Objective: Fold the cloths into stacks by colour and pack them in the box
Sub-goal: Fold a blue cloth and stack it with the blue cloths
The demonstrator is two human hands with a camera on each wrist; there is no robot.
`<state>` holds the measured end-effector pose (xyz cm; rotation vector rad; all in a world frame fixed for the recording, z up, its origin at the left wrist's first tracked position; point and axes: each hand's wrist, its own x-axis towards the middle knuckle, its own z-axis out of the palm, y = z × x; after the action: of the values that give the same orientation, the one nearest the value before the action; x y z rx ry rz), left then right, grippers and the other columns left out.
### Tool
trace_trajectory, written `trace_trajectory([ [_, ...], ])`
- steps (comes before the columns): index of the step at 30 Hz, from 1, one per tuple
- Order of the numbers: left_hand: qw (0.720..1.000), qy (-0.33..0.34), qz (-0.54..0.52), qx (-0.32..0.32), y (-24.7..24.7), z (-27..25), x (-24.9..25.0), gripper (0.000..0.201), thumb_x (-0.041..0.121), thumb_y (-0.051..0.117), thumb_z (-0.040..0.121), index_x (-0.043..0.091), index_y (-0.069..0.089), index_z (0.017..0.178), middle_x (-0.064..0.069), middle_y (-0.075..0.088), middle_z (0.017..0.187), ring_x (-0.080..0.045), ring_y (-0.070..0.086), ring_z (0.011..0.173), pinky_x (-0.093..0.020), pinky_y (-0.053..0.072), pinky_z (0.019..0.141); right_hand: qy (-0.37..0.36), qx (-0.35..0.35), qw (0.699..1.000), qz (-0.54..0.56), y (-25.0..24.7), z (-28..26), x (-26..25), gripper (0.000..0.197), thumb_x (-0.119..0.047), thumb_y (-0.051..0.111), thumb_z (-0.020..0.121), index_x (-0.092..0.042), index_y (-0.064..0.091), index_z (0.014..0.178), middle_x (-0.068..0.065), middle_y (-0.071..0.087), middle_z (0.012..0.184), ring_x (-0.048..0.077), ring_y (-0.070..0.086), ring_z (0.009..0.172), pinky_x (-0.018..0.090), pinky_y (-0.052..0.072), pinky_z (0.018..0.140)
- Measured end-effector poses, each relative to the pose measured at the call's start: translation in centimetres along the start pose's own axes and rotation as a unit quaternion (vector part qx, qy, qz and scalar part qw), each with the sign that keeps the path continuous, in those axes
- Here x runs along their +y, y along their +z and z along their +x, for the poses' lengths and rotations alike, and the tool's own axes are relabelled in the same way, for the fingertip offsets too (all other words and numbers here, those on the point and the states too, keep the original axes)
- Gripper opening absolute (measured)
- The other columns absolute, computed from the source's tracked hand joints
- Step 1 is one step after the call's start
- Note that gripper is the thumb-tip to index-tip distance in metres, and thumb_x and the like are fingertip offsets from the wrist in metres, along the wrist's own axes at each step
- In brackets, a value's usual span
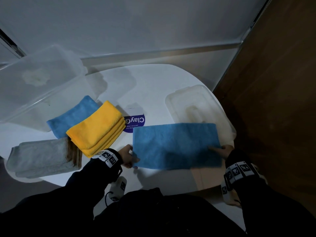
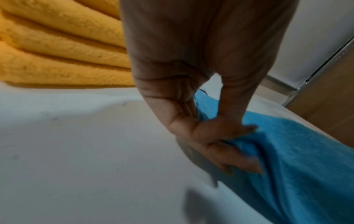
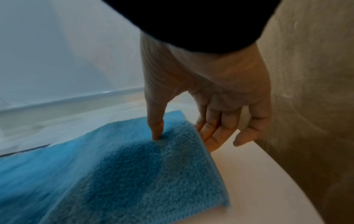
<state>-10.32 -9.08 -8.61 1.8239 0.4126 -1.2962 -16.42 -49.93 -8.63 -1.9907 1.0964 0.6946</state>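
I see the blue cloth (image 1: 176,145) spread at lower centre of the white worktop (image 1: 153,89); my left hand (image 1: 127,156) pinches its left corner, my right hand (image 1: 224,149) holds its right edge, thumb on top, fingers under

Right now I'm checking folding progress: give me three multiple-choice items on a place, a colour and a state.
1. The folded yellow cloth stack partly overlaps:
A folded blue cloth
B translucent plastic lid
C the floor

2. The flat cloth being handled is:
A grey
B blue
C yellow

3. The left hand:
A hangs idle
B presses the stack
C pinches the flat cloth's edge

Key: 1 A, the head view shows the overlap; 2 B, every view shows blue; 3 C, thumb and fingers close on blue fabric.
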Motion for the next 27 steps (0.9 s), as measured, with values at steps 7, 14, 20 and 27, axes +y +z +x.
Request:
trace_trajectory([
  [7, 0.939, 0.026, 0.225, 0.259, -0.5, 0.2, 0.5, 0.045, 0.055, 0.049, 0.089, 0.012, 0.052, 0.102, -0.007, 0.065, 0.092, -0.024, 0.064, 0.079, -0.031, 0.052, 0.067, -0.166, -0.092, 0.973, 0.135, -0.6, -4.0, -2.4, 0.067, -0.006, 0.076, 0.073, -0.011, 0.039, 0.129, 0.012, 0.055, 0.121, 0.025, 0.056, 0.101, 0.027, 0.049, 0.071],
  [14, 0.941, 0.100, -0.312, -0.080, 0.9, -2.0, 5.3, 0.067, 0.066, 0.035, 0.090, 0.008, 0.068, 0.097, -0.016, 0.072, 0.091, -0.029, 0.069, 0.084, -0.041, 0.053, 0.082, -0.268, -0.319, 0.900, 0.125, 5.1, -11.2, -10.2, 0.057, -0.008, 0.066, 0.085, -0.023, 0.037, 0.133, 0.008, 0.063, 0.112, 0.020, 0.063, 0.104, 0.029, 0.057, 0.062],
  [20, 0.976, 0.159, -0.130, 0.067, 1.7, 0.0, 3.4, 0.040, 0.003, 0.066, 0.084, -0.005, 0.055, 0.121, -0.023, 0.067, 0.107, -0.027, 0.068, 0.083, -0.038, 0.057, 0.079, -0.210, -0.291, 0.912, 0.198, 9.4, -10.8, -12.9, 0.041, -0.036, 0.061, 0.088, -0.023, 0.048, 0.125, 0.012, 0.063, 0.097, 0.020, 0.065, 0.091, 0.034, 0.056, 0.063],
  [27, 0.986, 0.101, -0.030, 0.131, -0.7, 0.6, -0.7, 0.027, 0.005, 0.065, 0.082, 0.012, 0.048, 0.101, -0.020, 0.063, 0.116, -0.029, 0.062, 0.099, -0.046, 0.052, 0.091, -0.194, -0.079, 0.978, -0.011, 10.7, -5.9, -10.6, 0.046, -0.031, 0.062, 0.089, -0.011, 0.048, 0.127, 0.008, 0.059, 0.116, 0.024, 0.059, 0.103, 0.040, 0.054, 0.087],
])
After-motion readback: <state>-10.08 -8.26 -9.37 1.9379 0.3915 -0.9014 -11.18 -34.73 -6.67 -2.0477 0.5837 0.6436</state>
